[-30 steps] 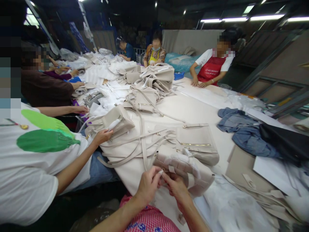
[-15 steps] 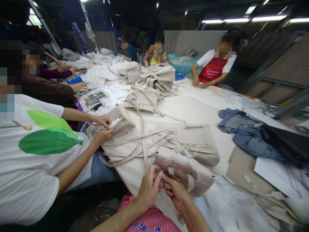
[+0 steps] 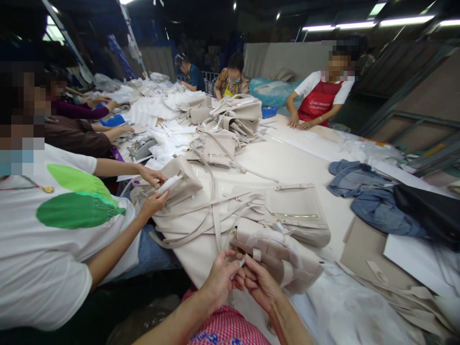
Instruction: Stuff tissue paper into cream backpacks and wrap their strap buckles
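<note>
Fingers: I see both sets curled together at the table's near edge; the left hand (image 3: pixel 220 279) pinches a small white piece (image 3: pixel 237 267), while the right hand (image 3: pixel 264 285) meets its end, and whether it grips too I cannot tell.
White piece: between the fingertips, just to the near left of the bag; I judge it thin, light and easily crumpled, best pinched at its tip.
Near bag (image 3: pixel 307 274): beige, tilted on the table (image 3: pixel 305 165), just beyond the right hand, with white wrapping (image 3: pixel 264 235) along it. I expect light weight, soft sides, a smooth face that may scuff; I would hold it by both ends, off the wrapping.
Second bag (image 3: pixel 295 203): flat, just beyond the first, gold zip showing.
Straps (image 3: pixel 187 235): loosely tangled to the left.
Right side: cloudy plastic (image 3: pixel 348 302).
Far side: heaped bags (image 3: pixel 237 112).
</note>
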The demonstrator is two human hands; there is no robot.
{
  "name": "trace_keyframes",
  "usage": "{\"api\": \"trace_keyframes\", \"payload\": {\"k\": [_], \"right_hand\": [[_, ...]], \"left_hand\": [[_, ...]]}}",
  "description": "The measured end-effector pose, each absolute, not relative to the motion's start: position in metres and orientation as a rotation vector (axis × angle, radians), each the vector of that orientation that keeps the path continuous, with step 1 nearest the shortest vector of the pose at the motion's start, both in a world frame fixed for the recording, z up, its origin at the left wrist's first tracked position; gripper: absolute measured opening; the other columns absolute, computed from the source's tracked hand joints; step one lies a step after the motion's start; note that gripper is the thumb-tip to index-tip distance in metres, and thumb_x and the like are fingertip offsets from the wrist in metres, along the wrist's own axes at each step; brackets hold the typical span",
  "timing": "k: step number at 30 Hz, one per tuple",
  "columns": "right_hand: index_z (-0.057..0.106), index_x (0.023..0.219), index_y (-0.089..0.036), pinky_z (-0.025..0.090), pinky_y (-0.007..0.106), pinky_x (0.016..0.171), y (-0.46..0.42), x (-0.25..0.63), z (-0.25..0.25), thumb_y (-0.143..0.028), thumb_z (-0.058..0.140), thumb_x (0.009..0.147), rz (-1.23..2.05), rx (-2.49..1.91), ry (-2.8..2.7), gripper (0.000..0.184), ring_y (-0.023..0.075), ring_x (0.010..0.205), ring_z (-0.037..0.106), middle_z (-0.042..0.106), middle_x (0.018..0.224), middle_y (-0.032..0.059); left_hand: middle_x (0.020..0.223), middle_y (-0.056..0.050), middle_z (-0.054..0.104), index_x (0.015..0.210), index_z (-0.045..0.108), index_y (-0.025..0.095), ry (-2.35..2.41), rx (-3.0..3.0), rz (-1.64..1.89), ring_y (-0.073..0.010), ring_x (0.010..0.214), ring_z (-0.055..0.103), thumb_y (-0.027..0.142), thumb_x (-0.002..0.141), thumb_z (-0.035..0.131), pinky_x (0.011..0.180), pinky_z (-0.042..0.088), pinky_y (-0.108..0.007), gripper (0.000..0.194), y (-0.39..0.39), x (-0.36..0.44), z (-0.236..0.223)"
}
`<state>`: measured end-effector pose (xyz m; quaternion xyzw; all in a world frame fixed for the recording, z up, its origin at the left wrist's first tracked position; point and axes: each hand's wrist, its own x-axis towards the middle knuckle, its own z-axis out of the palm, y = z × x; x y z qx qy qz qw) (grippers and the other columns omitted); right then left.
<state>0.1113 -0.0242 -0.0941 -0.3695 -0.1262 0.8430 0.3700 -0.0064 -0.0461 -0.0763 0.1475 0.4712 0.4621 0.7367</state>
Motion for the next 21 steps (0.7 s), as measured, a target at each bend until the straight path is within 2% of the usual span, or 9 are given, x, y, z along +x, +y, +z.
{"api": "trace_keyframes", "payload": {"k": [4,6,10,12,17,19,21], "right_hand": [[0.069,0.079,-0.012,0.019,0.014,0.035,-0.026,0.108,-0.104,-0.034,0.083,0.062,2.093,-1.024,-0.368,0.031,0.0003,0.035,0.022,0.039,0.042,-0.0103],[0.070,0.084,-0.013,0.018,0.015,0.034,-0.027,0.108,-0.104,-0.037,0.083,0.060,2.078,-1.039,-0.378,0.036,0.0003,0.036,0.020,0.038,0.042,-0.0113],[0.072,0.095,-0.013,0.029,0.019,0.041,-0.029,0.110,-0.097,-0.045,0.078,0.066,2.147,-0.949,-0.409,0.044,0.0029,0.037,0.018,0.023,0.039,-0.0146],[0.072,0.097,-0.013,0.030,0.020,0.044,-0.030,0.109,-0.094,-0.047,0.077,0.067,2.133,-0.938,-0.434,0.047,0.0035,0.039,0.021,0.023,0.040,-0.0141],[0.067,0.061,-0.010,0.024,0.020,0.040,-0.031,0.099,-0.093,-0.050,0.082,0.056,1.934,-1.153,-0.524,0.042,0.0036,0.037,0.027,0.030,0.034,-0.0109],[0.065,0.058,-0.011,0.026,0.021,0.039,-0.031,0.097,-0.092,-0.051,0.081,0.057,1.913,-1.149,-0.541,0.043,0.0043,0.034,0.030,0.031,0.032,-0.0105],[0.069,0.068,-0.011,0.026,0.019,0.038,-0.034,0.100,-0.091,-0.049,0.080,0.060,1.924,-1.116,-0.570,0.041,0.0055,0.035,0.039,0.041,0.035,-0.0077]], "left_hand": [[0.054,0.006,0.058,0.096,0.039,0.020,1.032,0.357,1.025,-0.0093,0.042,0.051,0.041,0.065,0.071,0.044,0.040,-0.021,0.049,-0.048,-0.006,-0.081],[0.054,0.006,0.058,0.097,0.039,0.020,1.033,0.363,1.003,-0.0101,0.042,0.053,0.043,0.066,0.070,0.044,0.040,-0.020,0.050,-0.049,-0.005,-0.085],[0.054,0.004,0.059,0.098,0.038,0.020,1.099,0.562,0.997,-0.0147,0.044,0.059,0.048,0.073,0.063,0.044,0.041,-0.022,0.046,-0.050,-0.004,-0.093],[0.056,0.003,0.061,0.102,0.038,0.019,1.193,0.724,1.015,-0.0152,0.046,0.061,0.046,0.078,0.058,0.045,0.042,-0.022,0.041,-0.051,-0.005,-0.096],[0.061,0.002,0.063,0.115,0.037,0.018,1.354,0.964,0.997,-0.0125,0.049,0.058,0.034,0.085,0.048,0.047,0.044,-0.021,0.036,-0.051,-0.006,-0.096],[0.061,0.001,0.063,0.116,0.038,0.018,1.314,1.000,0.951,-0.0125,0.049,0.058,0.034,0.086,0.045,0.047,0.044,-0.022,0.035,-0.051,-0.007,-0.096],[0.063,0.000,0.064,0.116,0.039,0.017,1.273,1.032,0.865,-0.0141,0.051,0.059,0.035,0.087,0.041,0.049,0.046,-0.024,0.034,-0.051,-0.013,-0.098]]}}
